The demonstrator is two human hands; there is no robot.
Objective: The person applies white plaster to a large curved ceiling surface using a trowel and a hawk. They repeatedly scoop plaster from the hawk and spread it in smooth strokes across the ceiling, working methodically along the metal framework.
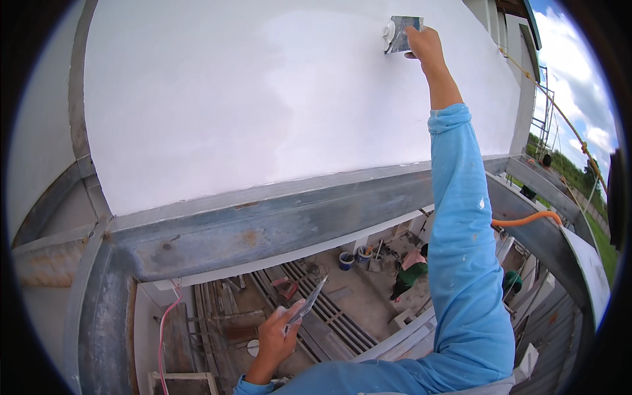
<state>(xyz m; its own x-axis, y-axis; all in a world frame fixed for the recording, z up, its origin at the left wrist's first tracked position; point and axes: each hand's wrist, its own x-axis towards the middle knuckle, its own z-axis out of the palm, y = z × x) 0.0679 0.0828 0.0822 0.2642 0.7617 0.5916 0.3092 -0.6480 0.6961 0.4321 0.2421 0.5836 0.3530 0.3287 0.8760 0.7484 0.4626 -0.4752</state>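
High on the white wall [191,99], my right hand [428,49] grips a wide putty knife [399,42]. Its metal blade lies close against the surface, and a lump of white putty [389,31] clings to its left edge. Lower down, my left hand [275,339] is closed around a second putty knife [311,301]. That blade points up and to the right, apart from the wall, and its handle is mostly hidden in my fingers. White smears mark the left fingers. A damper-looking band of coating shows across the middle of the wall.
Grey steel beams [276,220] run below the wall and down the left. Far beneath are a person [413,273], buckets [346,261] and long metal bars [342,316]. An orange hose [526,218] lies at right, under a yellow rope [559,108]. A pink cord [166,322] hangs at lower left.
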